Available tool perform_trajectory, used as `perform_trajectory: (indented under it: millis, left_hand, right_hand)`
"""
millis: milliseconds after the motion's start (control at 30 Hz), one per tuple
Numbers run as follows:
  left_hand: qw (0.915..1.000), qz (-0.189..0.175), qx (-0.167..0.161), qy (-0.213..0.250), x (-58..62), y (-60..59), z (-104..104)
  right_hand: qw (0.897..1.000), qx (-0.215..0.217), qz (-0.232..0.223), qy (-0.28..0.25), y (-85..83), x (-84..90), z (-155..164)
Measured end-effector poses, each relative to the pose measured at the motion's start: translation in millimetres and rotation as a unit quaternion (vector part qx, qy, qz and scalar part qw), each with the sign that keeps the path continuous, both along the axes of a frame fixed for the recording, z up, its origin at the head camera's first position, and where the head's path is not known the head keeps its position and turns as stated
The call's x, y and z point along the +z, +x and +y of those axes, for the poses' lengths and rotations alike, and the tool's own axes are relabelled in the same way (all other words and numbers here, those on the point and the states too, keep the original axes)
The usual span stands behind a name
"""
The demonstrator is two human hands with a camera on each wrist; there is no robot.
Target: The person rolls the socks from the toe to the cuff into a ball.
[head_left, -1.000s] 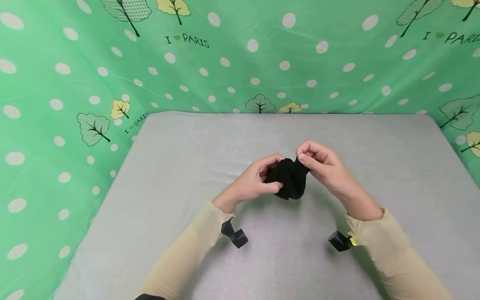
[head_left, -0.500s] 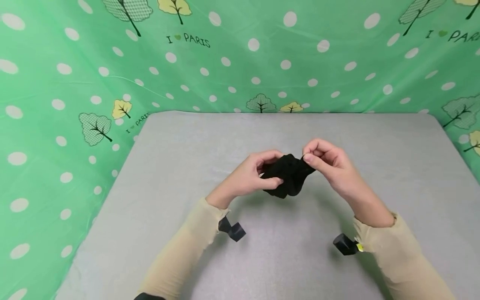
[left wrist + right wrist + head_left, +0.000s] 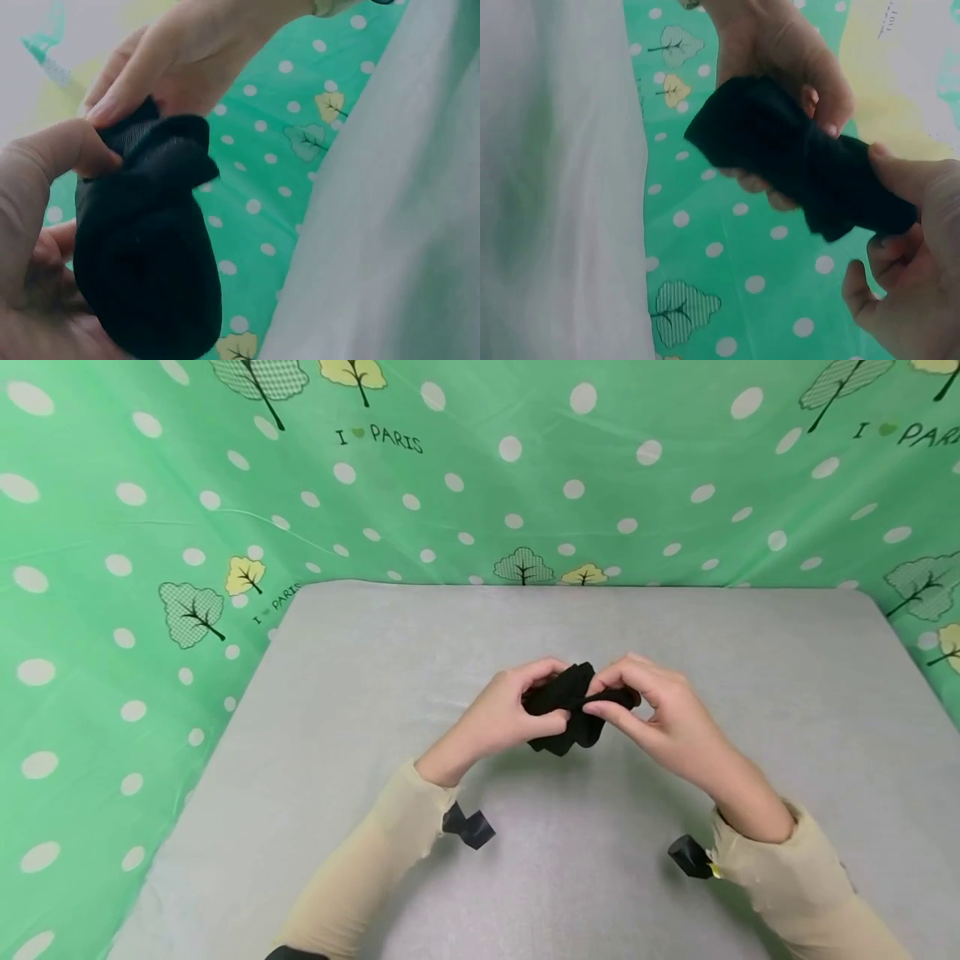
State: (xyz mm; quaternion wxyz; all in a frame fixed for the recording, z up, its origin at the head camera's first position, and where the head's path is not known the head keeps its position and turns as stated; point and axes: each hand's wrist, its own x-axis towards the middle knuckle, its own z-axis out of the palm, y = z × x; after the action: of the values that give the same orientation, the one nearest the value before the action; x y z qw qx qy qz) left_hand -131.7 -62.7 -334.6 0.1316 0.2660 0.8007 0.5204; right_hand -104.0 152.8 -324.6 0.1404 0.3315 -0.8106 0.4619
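Left hand (image 3: 517,710): fingers curled, pinching black sock (image 3: 570,706).
Right hand (image 3: 652,710): thumb and fingers pinching sock's other end, raised above table (image 3: 375,693).

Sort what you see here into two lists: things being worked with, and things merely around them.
Being worked with:
black sock
left hand, holding the sock
right hand, pinching the sock

Merely around:
grey table
green dotted cloth

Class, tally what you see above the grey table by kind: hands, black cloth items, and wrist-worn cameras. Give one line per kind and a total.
Hands: 2, left hand and right hand
Black cloth bundle: 1
Wrist cameras: 2, left camera and right camera
Total: 5
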Motion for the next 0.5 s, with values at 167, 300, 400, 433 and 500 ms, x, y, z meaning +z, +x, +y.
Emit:
perform_trajectory:
  millis: [167, 300, 400, 433, 500]
  left_hand:
    - [0.9959, 0.066, -0.02, -0.058, -0.4, 3.7, 6.9]
    - [0.9921, 0.106, -0.055, -0.039, -4.8, 4.2, 9.3]
    - [0.9907, 0.117, -0.069, 0.006, -9.2, 4.3, 8.6]
    - [0.99, 0.119, -0.073, 0.021, -10.8, 4.5, 8.4]
    - [0.9877, 0.131, -0.075, 0.043, -13.1, 5.0, 8.0]
  right_hand:
    - [0.997, -0.003, -0.051, -0.05, -2.1, 2.1, -1.6]
    - [0.977, 0.029, -0.169, -0.125, -7.6, 1.5, 4.2]
    - [0.947, 0.07, -0.255, -0.181, -13.7, -1.6, 10.2]
    - [0.936, 0.089, -0.278, -0.196, -15.5, -3.4, 11.8]
    - [0.916, 0.128, -0.311, -0.219, -18.6, -7.4, 14.3]
